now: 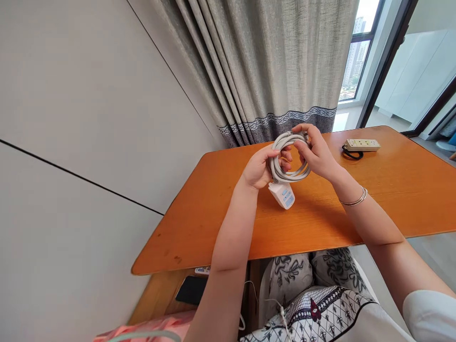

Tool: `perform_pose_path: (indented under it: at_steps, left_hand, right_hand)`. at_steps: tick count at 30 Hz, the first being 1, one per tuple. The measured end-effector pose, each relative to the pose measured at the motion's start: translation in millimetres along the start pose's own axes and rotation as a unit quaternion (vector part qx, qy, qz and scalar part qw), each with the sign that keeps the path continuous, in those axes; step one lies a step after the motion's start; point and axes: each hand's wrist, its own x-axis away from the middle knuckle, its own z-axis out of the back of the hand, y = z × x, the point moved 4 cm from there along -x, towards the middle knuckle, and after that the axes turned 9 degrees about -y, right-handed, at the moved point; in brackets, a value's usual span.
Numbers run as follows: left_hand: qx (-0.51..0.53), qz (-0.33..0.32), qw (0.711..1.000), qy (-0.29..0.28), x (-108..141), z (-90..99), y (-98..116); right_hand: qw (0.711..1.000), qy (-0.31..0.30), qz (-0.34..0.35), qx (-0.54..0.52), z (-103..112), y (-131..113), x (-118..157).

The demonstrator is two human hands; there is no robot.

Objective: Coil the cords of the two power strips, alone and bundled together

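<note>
A pale grey cable (290, 178), wound into a round coil of several loops, is held up over the wooden table (213, 209). On its left side my left hand (262, 166) is closed around the loops, with the fingers coming through the middle. My right hand (315, 149) pinches the coil at its upper right, thumb and forefinger curled over the top. Below the coil, by my left hand, hangs a white block (284, 194) with blue markings, which looks like a power strip head. Whether the block touches the tabletop I cannot tell.
Toward the back right of the table lies a cream power strip (362, 145) with a black cord (352, 153). A grey curtain (285, 61) hangs behind the table, and a white panelled wall (71, 118) stands at left. Below the near edge is a dark phone-like slab (191, 289).
</note>
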Motion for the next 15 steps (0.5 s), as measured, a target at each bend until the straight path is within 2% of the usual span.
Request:
perform_pose_path:
  at_steps: [3,7,10,15]
  left_hand:
    - [-0.057,-0.003,0.998,0.012,0.7,0.5,-1.3]
    - [-0.112,-0.014,0.994,0.008,2.5,-1.3,-3.6]
    - [-0.113,-0.024,0.993,0.007,3.4,-3.5,-4.0]
    - [-0.067,-0.070,0.994,0.044,4.2,-8.8,-0.7]
  right_hand:
    - [1.000,0.019,0.012,-0.018,5.3,-3.1,2.9]
    - [0.999,0.001,0.020,-0.036,5.2,-5.6,5.1]
    - [0.998,0.006,0.031,-0.047,5.0,-6.6,5.9]
    - [0.998,0.030,0.029,-0.047,8.6,-9.8,5.0]
